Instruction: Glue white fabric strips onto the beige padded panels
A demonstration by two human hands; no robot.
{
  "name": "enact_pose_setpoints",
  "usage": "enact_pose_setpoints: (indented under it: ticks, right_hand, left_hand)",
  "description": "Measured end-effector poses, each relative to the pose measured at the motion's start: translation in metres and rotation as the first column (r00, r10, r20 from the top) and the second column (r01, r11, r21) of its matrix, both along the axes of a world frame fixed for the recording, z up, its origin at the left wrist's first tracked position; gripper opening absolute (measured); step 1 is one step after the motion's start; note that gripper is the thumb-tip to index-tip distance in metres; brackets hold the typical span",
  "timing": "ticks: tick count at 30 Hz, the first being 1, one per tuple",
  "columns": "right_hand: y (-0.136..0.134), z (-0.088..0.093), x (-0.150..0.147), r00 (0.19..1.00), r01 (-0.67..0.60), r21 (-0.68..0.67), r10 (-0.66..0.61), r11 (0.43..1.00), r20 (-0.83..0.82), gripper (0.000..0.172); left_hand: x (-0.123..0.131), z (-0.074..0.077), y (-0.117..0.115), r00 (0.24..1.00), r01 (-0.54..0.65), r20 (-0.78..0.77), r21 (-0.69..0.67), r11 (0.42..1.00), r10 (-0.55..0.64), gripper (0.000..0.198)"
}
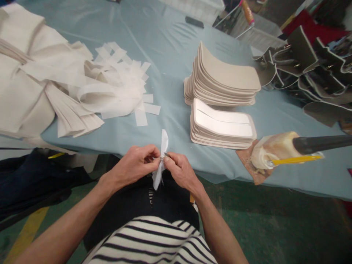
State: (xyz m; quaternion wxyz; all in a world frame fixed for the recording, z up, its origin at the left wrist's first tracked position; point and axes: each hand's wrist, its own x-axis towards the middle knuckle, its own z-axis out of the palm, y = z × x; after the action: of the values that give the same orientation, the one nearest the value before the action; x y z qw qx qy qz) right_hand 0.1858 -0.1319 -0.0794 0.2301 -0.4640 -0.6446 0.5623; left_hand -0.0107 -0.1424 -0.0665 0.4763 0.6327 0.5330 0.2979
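Over my lap, just in front of the table's edge, a thin white strip (164,140) is pinched at its middle, its two ends sticking out up and down. My left hand (140,161) grips it from the left between thumb and fingertips. From the right, my right hand (178,167) closes on the same strip. A small dark tip shows by the right thumb and forefinger; I cannot make out what it belongs to. Loose white strips (121,91) lie in a tangled heap on the table, ahead and to the left.
Stacked beige panels (228,73) stand beyond a second stack (224,117) topped with white. To the right are a glue pot (264,150) with a dark handle and dark pouch-like pieces (297,62). Large beige sheets (22,88) cover the left side of the blue-green tabletop (165,47).
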Motion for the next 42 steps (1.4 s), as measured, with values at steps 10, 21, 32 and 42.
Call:
enact_pose_setpoints:
  ticks: [10, 21, 32, 42]
  right_hand:
    - [0.0, -0.017, -0.009, 0.946, 0.039, -0.189, -0.097, 0.981, -0.31, 0.036]
    - [0.002, -0.01, -0.006, 0.994, 0.041, -0.007, -0.041, 0.999, -0.103, 0.032]
    - [0.002, -0.005, -0.012, 0.998, 0.013, 0.066, -0.009, 0.998, -0.065, 0.031]
    - [0.003, -0.009, -0.011, 0.999, 0.023, 0.07, -0.02, 0.997, -0.051, 0.029]
  left_hand:
    - [0.018, -0.009, -0.001, 0.857, -0.341, 0.3, -0.28, 0.897, 0.42, 0.028]
    - [0.0, 0.003, 0.003, 0.988, -0.029, 0.149, -0.109, 0.994, 0.045, 0.019]
    - [0.01, -0.016, 0.003, 0.831, -0.387, 0.26, -0.367, 0.846, 0.492, 0.026]
    - [0.021, -0.011, -0.003, 0.888, -0.365, 0.233, -0.171, 0.915, 0.398, 0.024]
